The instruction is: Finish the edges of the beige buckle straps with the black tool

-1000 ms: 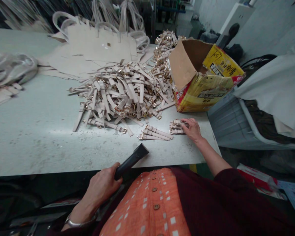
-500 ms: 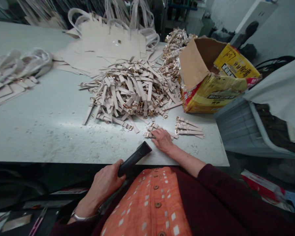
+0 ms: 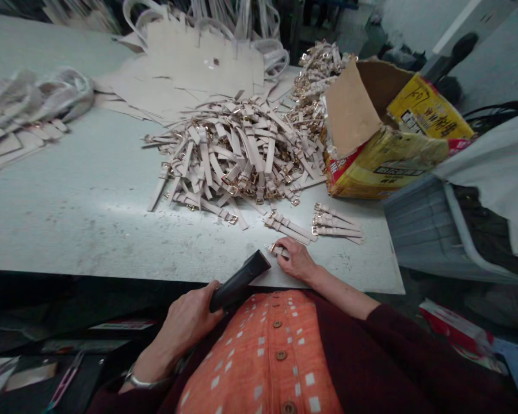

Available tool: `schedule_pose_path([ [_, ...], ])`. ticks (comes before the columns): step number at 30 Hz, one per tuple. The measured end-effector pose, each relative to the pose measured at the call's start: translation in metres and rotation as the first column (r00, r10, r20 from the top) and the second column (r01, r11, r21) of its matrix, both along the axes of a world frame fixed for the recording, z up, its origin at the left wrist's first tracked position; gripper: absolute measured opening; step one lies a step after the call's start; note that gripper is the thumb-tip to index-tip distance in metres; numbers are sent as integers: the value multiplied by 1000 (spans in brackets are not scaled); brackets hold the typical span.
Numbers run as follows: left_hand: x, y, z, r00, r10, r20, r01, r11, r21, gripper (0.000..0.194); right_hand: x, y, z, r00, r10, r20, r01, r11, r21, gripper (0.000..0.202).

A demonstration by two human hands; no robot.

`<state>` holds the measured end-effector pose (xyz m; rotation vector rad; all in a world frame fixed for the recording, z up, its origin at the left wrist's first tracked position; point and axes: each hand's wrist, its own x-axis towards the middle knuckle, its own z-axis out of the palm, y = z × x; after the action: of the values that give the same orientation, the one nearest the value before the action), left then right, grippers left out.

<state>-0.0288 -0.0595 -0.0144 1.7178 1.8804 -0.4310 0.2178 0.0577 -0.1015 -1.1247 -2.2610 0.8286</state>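
My left hand point(image 3: 193, 316) is wrapped round a black tool point(image 3: 240, 280) with a flat, wide end that reaches over the table's front edge. Near that end, my right hand point(image 3: 297, 260) pinches a small beige buckle strap point(image 3: 280, 251) against the tabletop. Just behind lie a few loose straps point(image 3: 290, 225), and to their right a fanned group of several straps point(image 3: 336, 224) with gold buckles. A large heap of the same straps point(image 3: 242, 152) covers the middle of the table.
An open yellow cardboard box point(image 3: 384, 161) stands at the table's right end, beside a grey bin point(image 3: 423, 224). Beige bag panels point(image 3: 190, 69) lie at the back, and wrapped handles point(image 3: 56, 98) at the left. The white table point(image 3: 69, 230) ends just before my body.
My right hand has drawn one strap toward me, away from the loose straps behind it. The view has shifted slightly. My left hand still holds the black tool.
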Motion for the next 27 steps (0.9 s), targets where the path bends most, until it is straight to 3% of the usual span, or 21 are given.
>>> schedule_pose_path([
  [4, 1, 0, 2, 1000, 7, 16, -7, 1000, -9, 35, 4, -9, 2, 998, 42, 56, -39, 998, -54, 42],
  [11, 0, -5, 13, 998, 23, 60, -23, 1000, -14, 26, -17, -7, 18, 976, 125, 179, -109, 990, -94, 49],
  [16, -2, -2, 15, 1000, -2, 14, 2, 999, -32, 33, -11, -12, 18, 937, 207, 282, -204, 978, -41, 39],
  [19, -1, 5, 10, 997, -56, -45, 55, 998, -32, 41, -1, -18, 12, 965, 167, 201, -173, 985, 17, 37],
  [23, 1, 16, 2, 988, -147, -37, 145, 988, -45, 35, 8, -23, 2, 987, 143, 71, -146, 988, 45, 32],
  [27, 0, 24, -3, 988, -151, -43, 147, 985, -86, 37, 10, -23, -5, 996, 86, 21, -87, 995, 49, 27],
])
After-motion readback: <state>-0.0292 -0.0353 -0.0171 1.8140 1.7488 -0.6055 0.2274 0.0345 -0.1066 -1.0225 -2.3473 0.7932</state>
